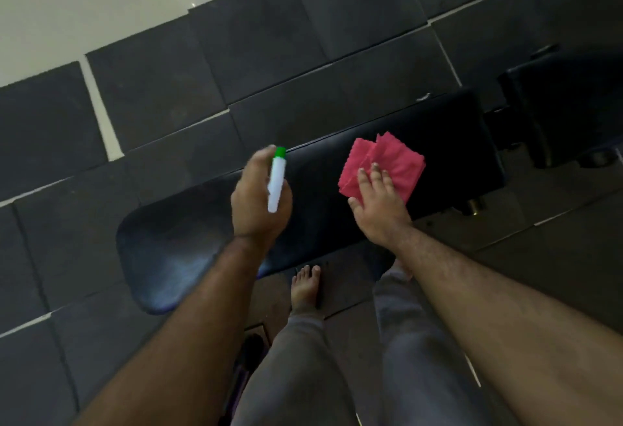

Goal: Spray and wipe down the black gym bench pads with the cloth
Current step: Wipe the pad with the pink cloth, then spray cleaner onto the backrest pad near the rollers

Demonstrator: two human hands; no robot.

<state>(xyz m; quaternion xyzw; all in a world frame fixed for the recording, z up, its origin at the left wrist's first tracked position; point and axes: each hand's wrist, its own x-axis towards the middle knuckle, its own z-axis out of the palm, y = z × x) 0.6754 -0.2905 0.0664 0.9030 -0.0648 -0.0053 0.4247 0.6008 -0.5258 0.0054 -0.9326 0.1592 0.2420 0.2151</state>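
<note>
A long black bench pad (188, 243) runs diagonally from lower left to upper right. My left hand (256, 199) hovers over its middle, gripping a small white spray bottle (276, 182) with a green top. My right hand (381, 203) lies flat, fingers spread, pressing a folded pink cloth (387, 164) onto the pad's right half. A second black pad (566, 101) sits beyond a gap at the upper right.
Dark rubber floor tiles (161, 88) surround the bench, with pale glossy floor (67, 4) at the top left. My bare foot (305, 287) and grey trouser legs stand at the near side of the bench. Bench frame parts (475, 206) show under the right end.
</note>
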